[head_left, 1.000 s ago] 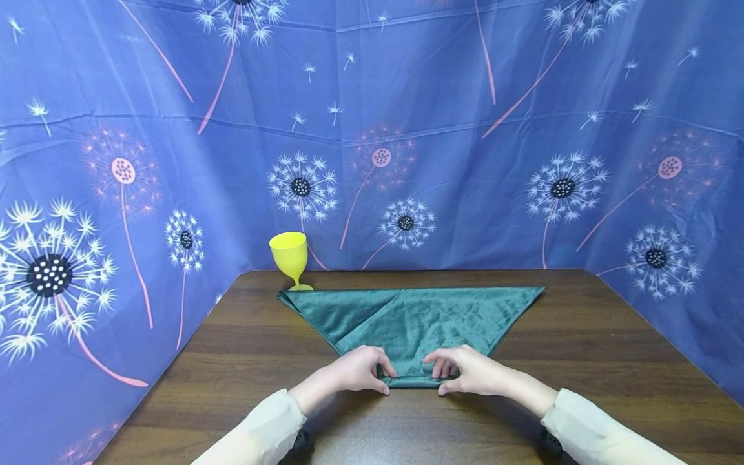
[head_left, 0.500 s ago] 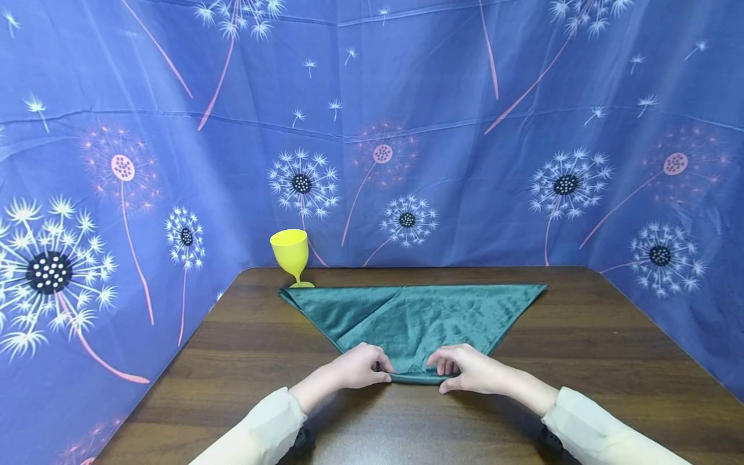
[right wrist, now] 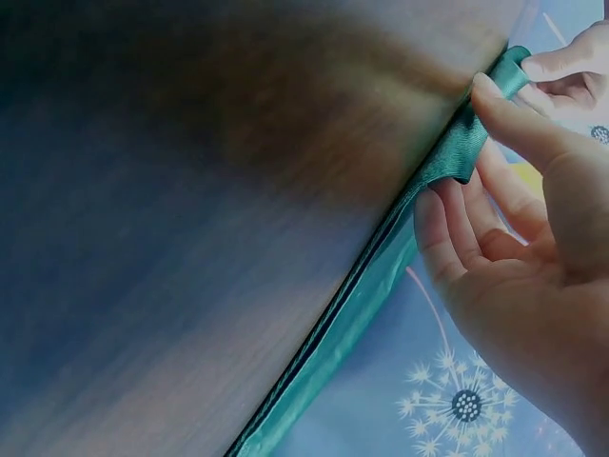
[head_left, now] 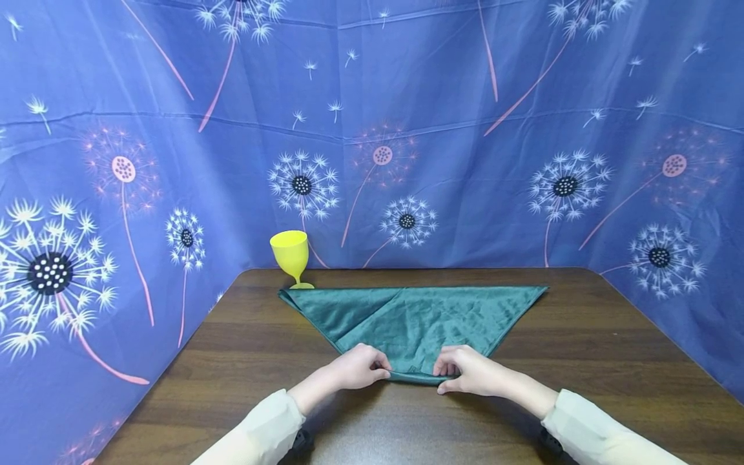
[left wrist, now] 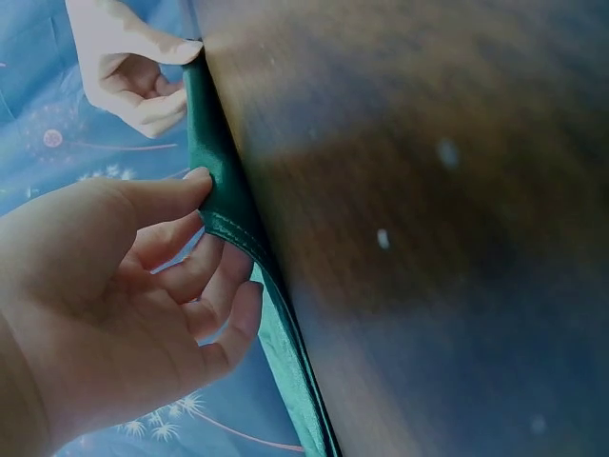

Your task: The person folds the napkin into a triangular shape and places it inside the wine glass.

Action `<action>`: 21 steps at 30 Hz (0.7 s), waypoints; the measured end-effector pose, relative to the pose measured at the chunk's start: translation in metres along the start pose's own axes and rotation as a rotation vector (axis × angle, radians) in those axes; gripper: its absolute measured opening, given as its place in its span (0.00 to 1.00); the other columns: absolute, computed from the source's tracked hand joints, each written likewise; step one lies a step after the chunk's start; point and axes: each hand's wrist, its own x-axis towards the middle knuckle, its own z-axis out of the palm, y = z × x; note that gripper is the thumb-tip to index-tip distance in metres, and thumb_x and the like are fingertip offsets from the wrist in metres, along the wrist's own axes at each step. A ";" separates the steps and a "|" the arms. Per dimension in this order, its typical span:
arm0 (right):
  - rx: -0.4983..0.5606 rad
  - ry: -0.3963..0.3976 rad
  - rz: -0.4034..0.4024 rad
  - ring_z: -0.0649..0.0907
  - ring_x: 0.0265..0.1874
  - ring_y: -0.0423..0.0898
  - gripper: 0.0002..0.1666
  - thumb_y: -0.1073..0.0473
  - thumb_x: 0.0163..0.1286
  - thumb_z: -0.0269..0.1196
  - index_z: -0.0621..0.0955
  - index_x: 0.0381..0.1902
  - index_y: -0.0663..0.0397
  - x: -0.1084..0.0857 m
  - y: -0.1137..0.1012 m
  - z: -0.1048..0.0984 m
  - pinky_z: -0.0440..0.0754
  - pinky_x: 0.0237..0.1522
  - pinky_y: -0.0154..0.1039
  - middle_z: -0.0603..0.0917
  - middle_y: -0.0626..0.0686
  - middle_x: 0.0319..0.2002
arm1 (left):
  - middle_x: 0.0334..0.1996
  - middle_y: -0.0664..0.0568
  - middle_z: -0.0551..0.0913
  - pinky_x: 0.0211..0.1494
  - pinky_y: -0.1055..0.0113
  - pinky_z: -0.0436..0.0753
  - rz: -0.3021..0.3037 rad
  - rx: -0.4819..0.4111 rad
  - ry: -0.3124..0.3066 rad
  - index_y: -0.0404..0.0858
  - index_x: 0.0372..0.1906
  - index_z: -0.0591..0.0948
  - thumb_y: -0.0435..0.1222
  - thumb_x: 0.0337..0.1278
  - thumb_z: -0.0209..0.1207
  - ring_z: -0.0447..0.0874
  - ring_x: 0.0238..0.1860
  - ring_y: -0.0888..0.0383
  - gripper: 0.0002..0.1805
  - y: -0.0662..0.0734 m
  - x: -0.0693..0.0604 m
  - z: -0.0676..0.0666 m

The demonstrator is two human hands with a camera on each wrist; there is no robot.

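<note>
A dark green satiny cloth point(head_left: 401, 323) lies on the table as a wide shape, its long straight edge at the back and its narrow end toward me. That near end is folded over into a thin roll point(head_left: 415, 378). My left hand point(head_left: 357, 367) pinches the roll's left end between thumb and fingers; in the left wrist view the thumb presses on the green fabric point(left wrist: 224, 186). At the roll's right end, my right hand point(head_left: 473, 371) pinches with thumb and forefinger, and its other fingers curl beneath the fabric point(right wrist: 452, 152) in the right wrist view.
A yellow goblet point(head_left: 290, 257) stands upright at the back left, just behind the cloth's left corner. The brown wooden table point(head_left: 581, 361) extends on both sides. A blue curtain point(head_left: 465, 168) with a dandelion print hangs around the back and sides.
The fingers of both hands have drawn in toward their thumbs on the cloth's near edge. The folded strip there now looks more rolled. The goblet stays put.
</note>
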 end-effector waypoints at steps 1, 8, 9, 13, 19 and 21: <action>-0.002 0.000 -0.001 0.75 0.28 0.33 0.08 0.58 0.55 0.70 0.81 0.32 0.50 0.000 0.000 0.000 0.76 0.30 0.29 0.78 0.43 0.29 | 0.30 0.56 0.87 0.38 0.78 0.77 -0.005 -0.004 -0.001 0.38 0.32 0.86 0.32 0.55 0.61 0.80 0.33 0.70 0.04 0.000 0.000 0.000; -0.025 0.006 -0.013 0.75 0.27 0.33 0.03 0.60 0.58 0.67 0.83 0.31 0.51 0.000 -0.002 0.000 0.76 0.29 0.29 0.77 0.42 0.27 | 0.30 0.54 0.84 0.38 0.77 0.74 -0.001 -0.012 -0.014 0.37 0.33 0.84 0.32 0.56 0.59 0.76 0.30 0.68 0.04 0.001 0.000 0.000; -0.030 0.007 -0.012 0.75 0.27 0.33 0.03 0.60 0.59 0.67 0.83 0.32 0.51 0.000 -0.002 0.000 0.75 0.29 0.29 0.77 0.42 0.27 | 0.30 0.54 0.83 0.37 0.77 0.74 0.004 -0.005 -0.015 0.37 0.33 0.84 0.32 0.56 0.59 0.75 0.30 0.67 0.04 0.001 -0.001 0.000; -0.036 0.011 0.004 0.74 0.28 0.34 0.02 0.60 0.60 0.65 0.83 0.32 0.51 -0.001 -0.003 -0.001 0.75 0.29 0.29 0.77 0.43 0.28 | 0.30 0.53 0.82 0.39 0.77 0.74 0.024 0.017 -0.022 0.37 0.34 0.84 0.32 0.57 0.59 0.75 0.31 0.64 0.05 0.002 -0.001 -0.001; -0.046 0.002 0.029 0.76 0.30 0.32 0.02 0.61 0.62 0.64 0.83 0.34 0.52 -0.001 -0.004 -0.002 0.77 0.32 0.30 0.80 0.42 0.31 | 0.31 0.53 0.85 0.41 0.76 0.77 -0.007 -0.016 -0.034 0.36 0.34 0.83 0.32 0.58 0.58 0.80 0.35 0.66 0.05 0.003 -0.001 -0.001; -0.044 -0.001 0.038 0.77 0.30 0.31 0.02 0.62 0.63 0.63 0.82 0.34 0.52 -0.001 -0.004 -0.002 0.78 0.33 0.30 0.81 0.42 0.32 | 0.30 0.53 0.86 0.40 0.76 0.77 -0.018 -0.032 -0.033 0.36 0.33 0.83 0.32 0.58 0.58 0.80 0.34 0.67 0.04 0.003 0.000 -0.001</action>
